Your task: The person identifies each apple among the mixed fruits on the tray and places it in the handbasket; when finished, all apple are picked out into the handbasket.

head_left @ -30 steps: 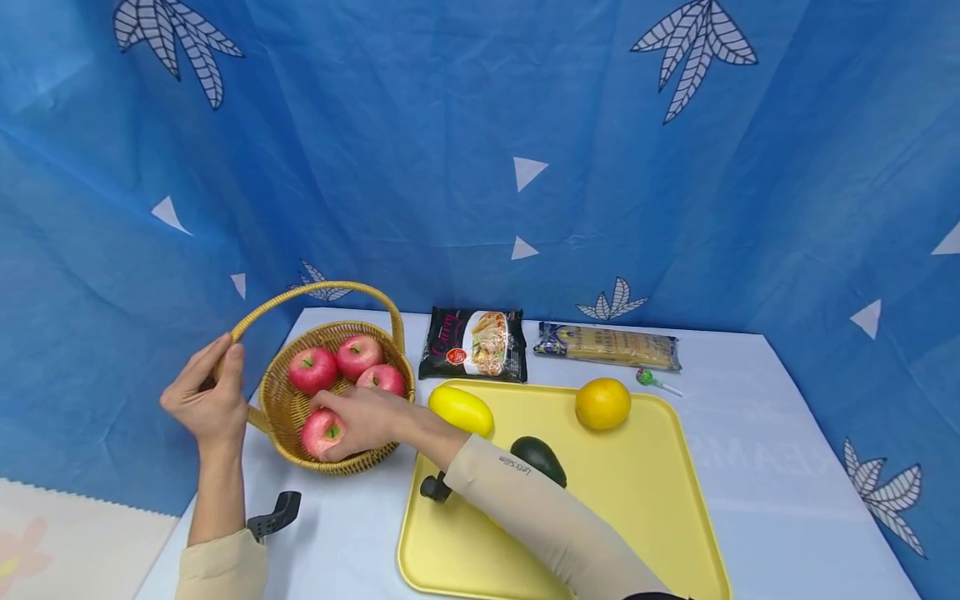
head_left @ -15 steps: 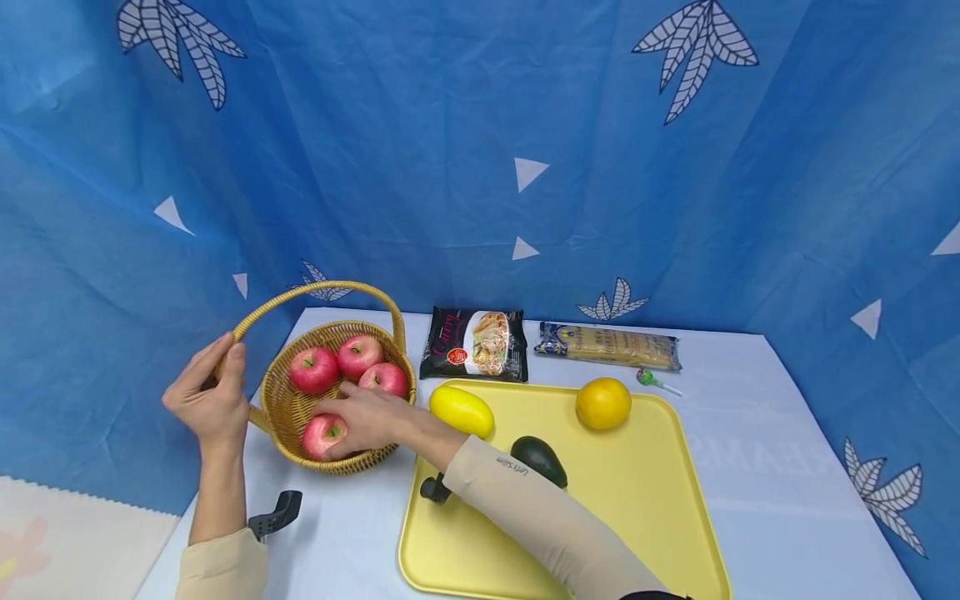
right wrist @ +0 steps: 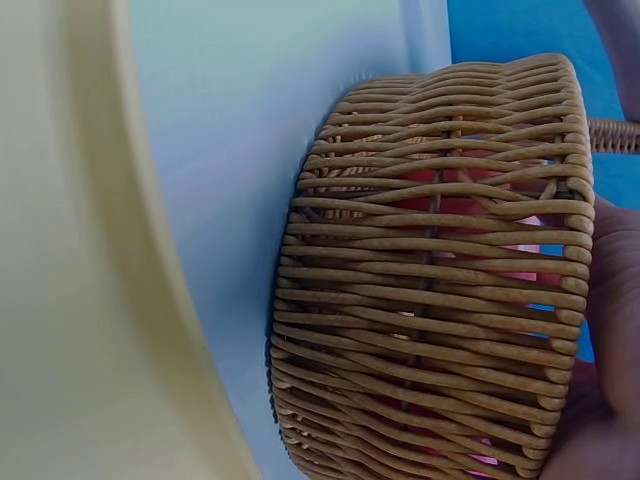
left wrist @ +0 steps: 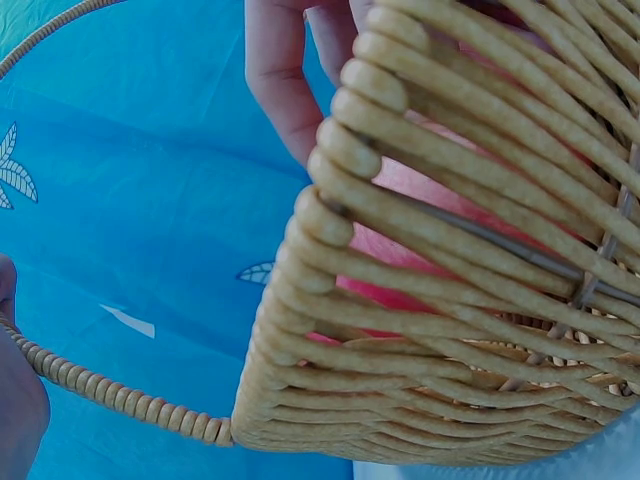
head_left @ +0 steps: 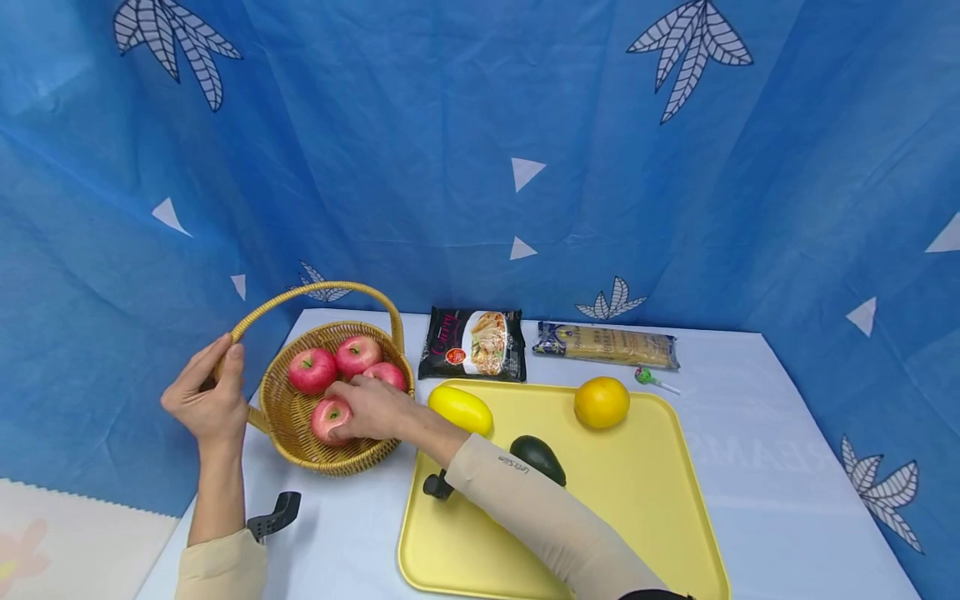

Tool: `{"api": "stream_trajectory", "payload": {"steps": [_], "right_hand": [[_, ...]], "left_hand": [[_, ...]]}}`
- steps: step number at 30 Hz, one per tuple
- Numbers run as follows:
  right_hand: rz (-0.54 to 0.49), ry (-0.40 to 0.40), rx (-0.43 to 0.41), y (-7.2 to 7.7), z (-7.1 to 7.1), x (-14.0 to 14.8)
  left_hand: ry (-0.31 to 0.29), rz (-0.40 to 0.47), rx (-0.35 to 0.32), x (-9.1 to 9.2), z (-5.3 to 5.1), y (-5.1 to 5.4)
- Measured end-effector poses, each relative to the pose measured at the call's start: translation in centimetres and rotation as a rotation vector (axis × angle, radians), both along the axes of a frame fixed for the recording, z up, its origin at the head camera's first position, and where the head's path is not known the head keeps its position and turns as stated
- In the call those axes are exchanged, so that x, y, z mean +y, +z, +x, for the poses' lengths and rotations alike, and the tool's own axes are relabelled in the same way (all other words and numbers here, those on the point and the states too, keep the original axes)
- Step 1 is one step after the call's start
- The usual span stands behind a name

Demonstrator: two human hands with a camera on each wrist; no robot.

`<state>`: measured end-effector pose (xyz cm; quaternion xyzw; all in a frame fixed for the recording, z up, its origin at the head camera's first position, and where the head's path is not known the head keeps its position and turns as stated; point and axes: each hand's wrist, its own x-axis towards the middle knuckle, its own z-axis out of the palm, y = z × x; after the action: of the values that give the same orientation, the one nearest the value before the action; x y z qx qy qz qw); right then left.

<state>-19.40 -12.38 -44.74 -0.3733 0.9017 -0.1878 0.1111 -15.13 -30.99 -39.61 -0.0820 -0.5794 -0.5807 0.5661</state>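
A wicker basket (head_left: 330,467) stands at the table's left and holds several red apples. My left hand (head_left: 210,396) grips the basket's arched handle (head_left: 330,287) on its left side. Inside the basket, my right hand (head_left: 375,408) holds the front apple (head_left: 330,421), fingers on its far side and thumb on its near side. Two more apples, a left one (head_left: 312,371) and a back one (head_left: 359,355), lie behind it. Another apple (head_left: 386,375) is partly covered by my right hand. In the right wrist view, the basket's wall (right wrist: 430,290) hides most of the fruit.
Right of the basket lies a yellow tray (head_left: 637,500) with a yellow lemon-like fruit (head_left: 461,409), an avocado (head_left: 537,460) and an orange (head_left: 602,402). Behind it are a black noodle packet (head_left: 474,344), a spaghetti pack (head_left: 607,345) and a lollipop (head_left: 656,381). My right forearm crosses the tray.
The front apple has shifted slightly back and to the right with my right hand, whose fingers have closed round it. My left hand stays on the handle.
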Motion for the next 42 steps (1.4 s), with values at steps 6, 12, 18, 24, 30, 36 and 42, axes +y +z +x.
{"api": "stream_trajectory", "payload": {"steps": [6, 12, 18, 24, 30, 36, 42], "right_hand": [[-0.005, 0.003, -0.011, -0.1, 0.0, 0.0], [-0.015, -0.016, 0.024, -0.1, 0.2, 0.1], [-0.040, -0.016, 0.060, 0.1, 0.2, 0.6], [-0.096, 0.025, 0.103, 0.7, -0.1, 1.6], [-0.140, 0.058, 0.077, 1.5, 0.1, 2.7], [-0.146, 0.087, 0.085, 2.0, 0.8, 3.6], [-0.139, 0.135, 0.108, 2.8, 1.4, 4.6]], "left_hand": [[-0.011, 0.004, 0.005, -0.1, 0.0, -0.1], [0.000, 0.003, 0.002, -0.1, 0.0, 0.0], [-0.010, 0.007, 0.006, 0.0, -0.1, 0.0], [-0.001, -0.008, -0.010, 0.0, -0.1, -0.1], [0.012, -0.011, -0.020, -0.1, 0.1, -0.1], [0.008, -0.007, -0.012, -0.2, 0.0, -0.1], [0.001, -0.001, -0.012, -0.1, 0.0, -0.1]]}}
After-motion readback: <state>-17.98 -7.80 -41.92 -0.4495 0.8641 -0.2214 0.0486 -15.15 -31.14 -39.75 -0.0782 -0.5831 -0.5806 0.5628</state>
